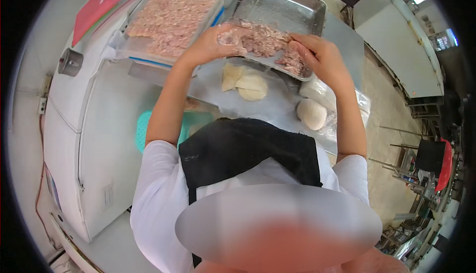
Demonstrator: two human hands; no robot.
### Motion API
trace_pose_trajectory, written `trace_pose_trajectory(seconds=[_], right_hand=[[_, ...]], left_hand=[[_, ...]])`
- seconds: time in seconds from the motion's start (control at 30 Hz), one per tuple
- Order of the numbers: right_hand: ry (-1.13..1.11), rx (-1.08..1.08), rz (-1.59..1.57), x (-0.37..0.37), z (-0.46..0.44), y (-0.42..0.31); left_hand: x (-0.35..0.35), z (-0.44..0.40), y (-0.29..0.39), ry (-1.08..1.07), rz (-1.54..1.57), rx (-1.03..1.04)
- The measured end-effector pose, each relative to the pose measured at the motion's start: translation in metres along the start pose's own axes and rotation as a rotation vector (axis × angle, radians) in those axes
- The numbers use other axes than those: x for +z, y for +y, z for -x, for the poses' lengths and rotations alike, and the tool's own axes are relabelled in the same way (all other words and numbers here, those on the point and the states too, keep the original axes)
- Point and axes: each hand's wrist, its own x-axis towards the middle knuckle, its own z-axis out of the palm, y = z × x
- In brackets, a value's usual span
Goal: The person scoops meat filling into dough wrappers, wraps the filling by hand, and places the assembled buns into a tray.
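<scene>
My left hand [212, 46] is curled at the left edge of a metal tray [285, 2]. A thin pale piece, probably a dough wrapper [228, 38], lies in its palm and fingers. Pinkish ground meat [265, 40] fills the near part of the tray. Over the tray's near right, my right hand [320, 55] is closed, with its fingertips at the meat; what they grip is hidden. Flat dough wrappers [252, 85] overlap on a sheet in front of the tray. A round ball of dough [312, 114] rests on clear plastic at the right.
To the left, a clear container [171, 22] holds rows of pale pink filled pieces. Beyond it are a red folder [99, 5] and a metal cup [71, 62]. A turquoise basket [144, 130] sits below my left forearm. A white chest [401, 40] stands across the floor.
</scene>
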Motion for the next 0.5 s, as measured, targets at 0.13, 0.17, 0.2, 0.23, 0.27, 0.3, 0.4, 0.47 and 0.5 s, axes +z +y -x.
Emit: trace_pose_trajectory(seconds=[0.13,0.17,0.2,0.23,0.27,0.3,0.4,0.47,0.5], right_hand=[[-0.073,-0.125,-0.019,0.058,-0.018,-0.028],[-0.058,-0.099,-0.056,0.065,-0.023,-0.034],[-0.043,-0.074,-0.093,0.07,-0.027,-0.038],[-0.027,-0.045,-0.134,0.076,-0.029,-0.04],[-0.019,0.024,-0.194,0.082,-0.029,-0.04],[-0.008,0.097,-0.253,0.088,-0.027,-0.038],[0.079,0.238,-0.427,0.108,-0.013,-0.017],[0.129,0.372,-0.555,0.119,0.0,-0.003],[0.16,0.448,-0.594,0.12,0.005,-0.005]], left_hand=[[-0.045,0.022,0.019,-0.045,-0.013,-0.205],[-0.057,0.028,0.02,-0.051,-0.067,-0.254],[-0.071,0.035,0.012,-0.007,-0.106,-0.229],[-0.089,0.043,0.001,0.033,-0.147,-0.208],[-0.108,0.051,-0.011,0.068,-0.191,-0.184],[-0.128,0.059,-0.022,0.124,-0.257,-0.146],[-0.188,0.082,-0.058,0.245,-0.421,-0.108],[-0.214,0.093,-0.082,0.274,-0.496,-0.189],[-0.217,0.093,-0.087,0.242,-0.606,-0.227]])
